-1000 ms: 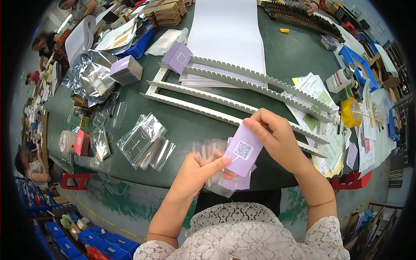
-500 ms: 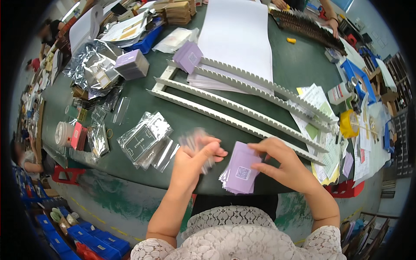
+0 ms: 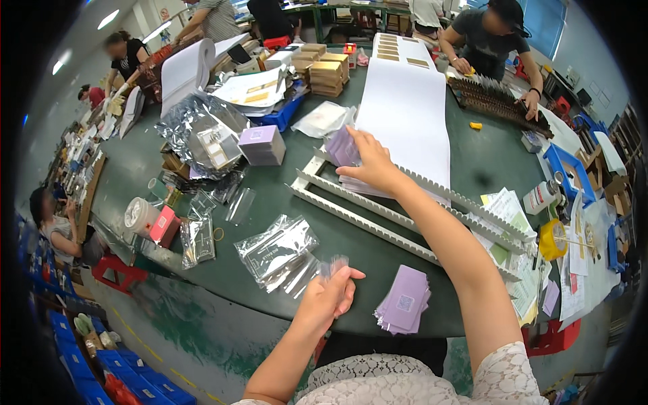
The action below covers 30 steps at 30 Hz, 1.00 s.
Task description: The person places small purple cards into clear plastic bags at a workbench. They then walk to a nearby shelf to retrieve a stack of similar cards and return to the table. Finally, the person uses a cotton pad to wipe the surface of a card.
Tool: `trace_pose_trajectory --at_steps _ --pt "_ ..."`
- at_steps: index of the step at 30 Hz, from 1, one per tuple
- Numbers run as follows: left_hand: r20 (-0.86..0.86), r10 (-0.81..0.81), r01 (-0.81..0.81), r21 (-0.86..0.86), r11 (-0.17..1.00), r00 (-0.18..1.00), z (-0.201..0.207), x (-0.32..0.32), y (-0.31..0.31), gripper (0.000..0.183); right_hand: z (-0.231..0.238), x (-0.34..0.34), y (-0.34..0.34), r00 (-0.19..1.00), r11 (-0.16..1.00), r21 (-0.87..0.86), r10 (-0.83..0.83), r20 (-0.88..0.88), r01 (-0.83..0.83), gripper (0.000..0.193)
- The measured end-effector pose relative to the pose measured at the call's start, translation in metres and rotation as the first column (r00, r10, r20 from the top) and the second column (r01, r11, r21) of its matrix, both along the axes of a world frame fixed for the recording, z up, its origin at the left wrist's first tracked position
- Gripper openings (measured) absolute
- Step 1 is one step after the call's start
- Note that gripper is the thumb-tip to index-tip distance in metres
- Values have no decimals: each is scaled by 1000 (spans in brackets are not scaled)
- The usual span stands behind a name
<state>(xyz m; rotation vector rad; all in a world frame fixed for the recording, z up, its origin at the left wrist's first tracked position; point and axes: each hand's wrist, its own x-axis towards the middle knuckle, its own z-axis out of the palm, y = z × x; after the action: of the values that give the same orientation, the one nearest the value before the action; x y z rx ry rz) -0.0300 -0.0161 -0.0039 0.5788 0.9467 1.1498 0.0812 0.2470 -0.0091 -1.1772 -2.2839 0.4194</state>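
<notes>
My left hand (image 3: 329,297) is closed near the table's front edge, with a clear plastic sleeve (image 3: 339,264) poking up out of the fingers. My right arm reaches across the table. Its hand (image 3: 370,159) has thumb and fingers around purple cards (image 3: 342,148) at the left end of a white notched rack (image 3: 364,217). The palm and fingers partly hide those cards. A loosely fanned stack of purple cards (image 3: 403,302) with a printed square code lies right of my left hand. Left of that hand is a pile of printed clear sleeves (image 3: 277,251).
A block of purple cards (image 3: 262,146) stands by a crumpled silver bag (image 3: 202,138). Large white sheets (image 3: 408,101) lie behind the rack. A white tub (image 3: 140,216), pink box (image 3: 164,227) and yellow tape roll (image 3: 553,239) flank the work. A co-worker (image 3: 496,37) handles a dark notched rack.
My right hand has left the front card stack and reached out to the cards at the rack's far left end. The blurred left hand is now steadier. The whole view has tilted up.
</notes>
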Motion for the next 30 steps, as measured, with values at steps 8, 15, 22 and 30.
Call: trace_pose_trajectory --at_steps 8,15,22,30 --pt "0 119 -119 33 992 993 4 -11 15 34 50 46 -102 840 914 12 376 -391 -404 69" --pt "23 -33 31 81 996 999 15 22 24 25 54 109 -178 898 929 -105 306 -318 -354 70" --pt "-103 -19 25 64 998 995 18 35 23 22 38 144 -194 941 990 -39 115 -319 -135 62" --pt "-100 -62 65 23 998 993 22 50 20 21 31 157 -205 978 957 262 166 -128 -128 45"
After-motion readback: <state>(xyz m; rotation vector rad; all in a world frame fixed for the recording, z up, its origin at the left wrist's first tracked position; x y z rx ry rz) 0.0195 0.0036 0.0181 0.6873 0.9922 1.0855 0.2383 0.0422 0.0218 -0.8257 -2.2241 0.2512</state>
